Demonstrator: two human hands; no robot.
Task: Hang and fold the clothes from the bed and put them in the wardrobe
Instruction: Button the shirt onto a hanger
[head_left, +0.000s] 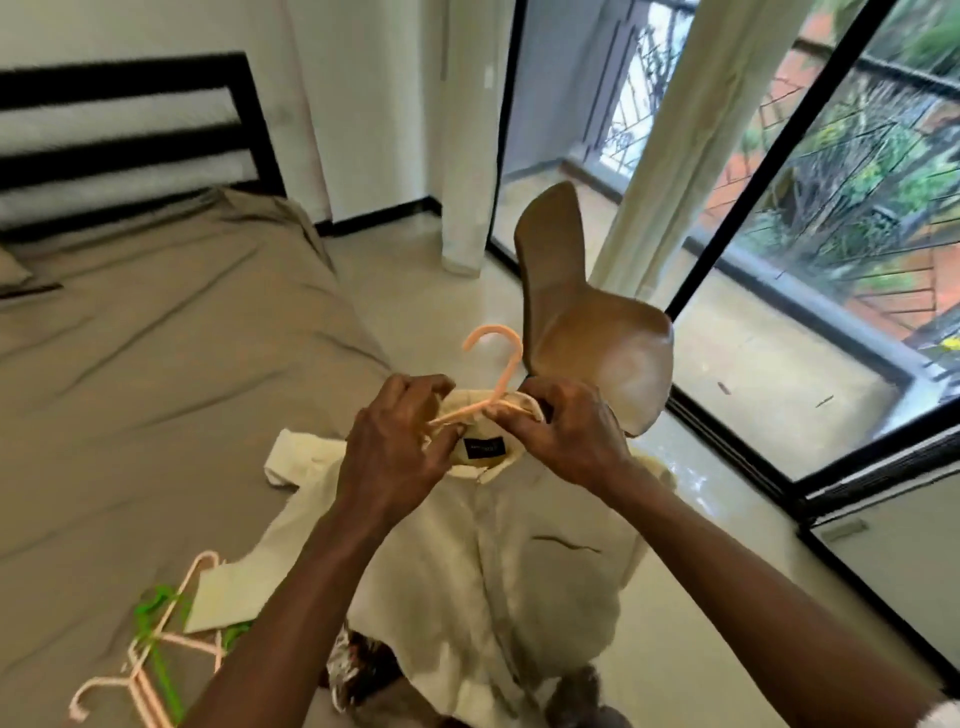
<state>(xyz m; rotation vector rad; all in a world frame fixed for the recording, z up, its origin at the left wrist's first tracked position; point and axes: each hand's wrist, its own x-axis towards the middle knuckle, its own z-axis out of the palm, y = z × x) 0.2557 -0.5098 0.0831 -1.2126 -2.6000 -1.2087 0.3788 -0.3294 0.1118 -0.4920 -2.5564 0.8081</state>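
- Your left hand (400, 452) pinched the peach hanger (503, 370) against the collar of the cream shirt (498, 571).
- Your right hand (569, 439) gripped the collar's other side.
- Shirt hung beside the bed (156, 364), one sleeve on it.

Arms extended forward, left grip (395, 447) and right grip (566, 436) pinching the shirt collar (501, 458).
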